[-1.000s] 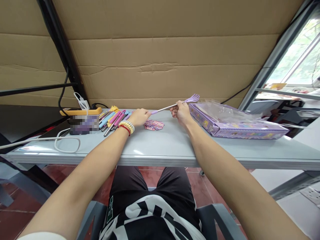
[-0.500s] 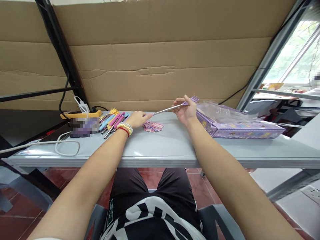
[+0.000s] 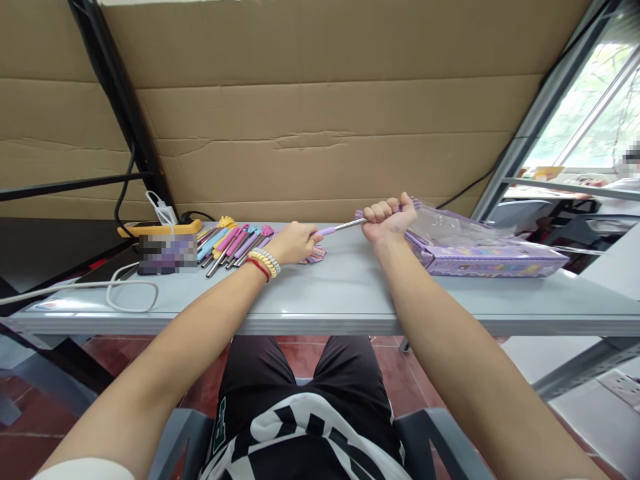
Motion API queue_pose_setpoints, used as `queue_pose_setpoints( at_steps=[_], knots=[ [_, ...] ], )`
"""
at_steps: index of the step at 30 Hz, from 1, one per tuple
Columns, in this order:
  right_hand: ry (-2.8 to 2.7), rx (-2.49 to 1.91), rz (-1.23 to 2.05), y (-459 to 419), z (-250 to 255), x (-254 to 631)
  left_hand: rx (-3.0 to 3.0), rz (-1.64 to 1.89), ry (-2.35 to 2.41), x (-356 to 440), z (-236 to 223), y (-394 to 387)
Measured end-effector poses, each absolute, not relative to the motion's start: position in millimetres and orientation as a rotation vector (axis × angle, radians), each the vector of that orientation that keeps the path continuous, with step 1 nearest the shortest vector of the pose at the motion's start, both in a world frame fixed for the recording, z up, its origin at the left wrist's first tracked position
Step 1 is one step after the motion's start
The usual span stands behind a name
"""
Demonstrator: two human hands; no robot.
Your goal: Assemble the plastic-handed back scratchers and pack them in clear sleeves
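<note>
A telescopic back scratcher (image 3: 350,225) with a purple grip and a silver rod stretches between my hands above the table. My left hand (image 3: 296,243), with bead bracelets at the wrist, is closed round the purple grip. Wrapped in a fist over the far end of the rod is my right hand (image 3: 389,219), which mostly hides the scratcher's claw head. Partly behind my left hand lies a small pile of pink printed cards (image 3: 316,255). Several similar scratchers (image 3: 233,245) in pink, purple, blue and yellow lie side by side left of that hand.
An opened purple box (image 3: 495,260) with clear plastic stands right of my right hand. On the left are a blurred-out object (image 3: 167,253), a yellow item (image 3: 160,229), a white plug and a white cable (image 3: 133,308). A cardboard panel (image 3: 320,113) rises behind the table (image 3: 340,293).
My right hand has gone from loosely open beside the claw head to a fist around that end. My left hand has moved right, and less rod shows between the hands.
</note>
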State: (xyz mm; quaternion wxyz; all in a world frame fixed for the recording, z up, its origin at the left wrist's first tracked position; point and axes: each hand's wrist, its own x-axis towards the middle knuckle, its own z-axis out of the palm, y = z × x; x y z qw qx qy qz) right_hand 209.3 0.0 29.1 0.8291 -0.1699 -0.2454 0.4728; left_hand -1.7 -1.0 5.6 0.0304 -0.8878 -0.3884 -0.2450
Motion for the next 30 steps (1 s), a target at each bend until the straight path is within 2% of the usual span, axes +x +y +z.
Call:
queue_pose_setpoints(
  at_steps=[11,19,25,30],
  knots=[
    [-0.439,-0.178,1.124,-7,30,175,-2.946,-0.928,-1.326,8,11,-14],
    [-0.591,-0.135,1.228,-13,32,181,-2.857,-0.998,-1.179,8,3,-8],
    [-0.833,-0.249,1.157,-24,45,185,-2.989,-1.015,-1.215,9,3,-8],
    [-0.923,-0.399,1.046,-46,75,176,-3.284,-1.099,-1.333,26,0,-39]
  ],
)
